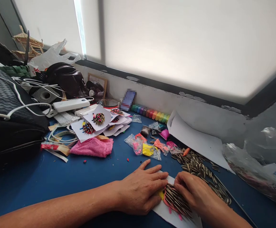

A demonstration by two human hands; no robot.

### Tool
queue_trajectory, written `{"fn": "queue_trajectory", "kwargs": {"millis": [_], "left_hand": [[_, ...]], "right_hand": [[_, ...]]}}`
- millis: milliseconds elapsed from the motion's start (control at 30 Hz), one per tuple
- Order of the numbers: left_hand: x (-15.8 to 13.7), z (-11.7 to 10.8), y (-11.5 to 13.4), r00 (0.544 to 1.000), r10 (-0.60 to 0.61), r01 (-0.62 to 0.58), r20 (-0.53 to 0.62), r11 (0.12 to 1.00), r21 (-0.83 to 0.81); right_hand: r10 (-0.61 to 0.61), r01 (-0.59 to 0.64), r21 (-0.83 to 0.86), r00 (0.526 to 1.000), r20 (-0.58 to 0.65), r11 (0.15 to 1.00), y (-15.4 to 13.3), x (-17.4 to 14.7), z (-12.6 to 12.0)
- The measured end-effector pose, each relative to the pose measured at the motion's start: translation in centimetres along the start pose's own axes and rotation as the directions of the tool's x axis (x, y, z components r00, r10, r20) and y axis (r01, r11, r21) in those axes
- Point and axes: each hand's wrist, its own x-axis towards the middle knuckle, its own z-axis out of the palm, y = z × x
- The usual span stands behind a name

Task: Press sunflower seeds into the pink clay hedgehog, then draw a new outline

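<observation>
A white paper card lies on the blue table and carries a shape of pink and yellow clay, thickly set with striped sunflower seeds. My left hand rests flat on the card's left side, fingers stretched out and slightly apart, beside the yellow clay. Over the upper right of the seeded shape, my right hand has its thumb and fingers pinched together. Whatever is between those fingertips is hidden. Just beyond the right hand spreads a pile of loose sunflower seeds.
Small bags of coloured clay lie ahead of my hands. Finished seed cards are stacked behind a pink cloth. A black bag stands at left, a clear plastic bag at right. Curled white paper leans by the wall.
</observation>
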Motion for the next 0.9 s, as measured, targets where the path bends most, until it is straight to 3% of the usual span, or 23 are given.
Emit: {"fn": "queue_trajectory", "kwargs": {"millis": [233, 567, 900], "left_hand": [[0.05, 0.11, -0.10, 1.000, -0.009, 0.009, -0.001, 1.000, -0.004], [0.04, 0.01, 0.01, 1.000, -0.005, 0.005, 0.009, 1.000, -0.009], [0.02, 0.18, -0.09, 1.000, -0.010, 0.010, 0.003, 1.000, -0.003]], "right_hand": [[0.011, -0.011, -0.018, 1.000, 0.021, 1.000, -0.19, 0.01, -0.01], [-0.023, 0.020, -0.054, 0.999, -0.044, 0.998, 0.28, -0.29, -0.18], [-0.056, 0.056, -0.092, 0.998, 0.006, 0.994, 0.11, 0.07, -0.24]]}}
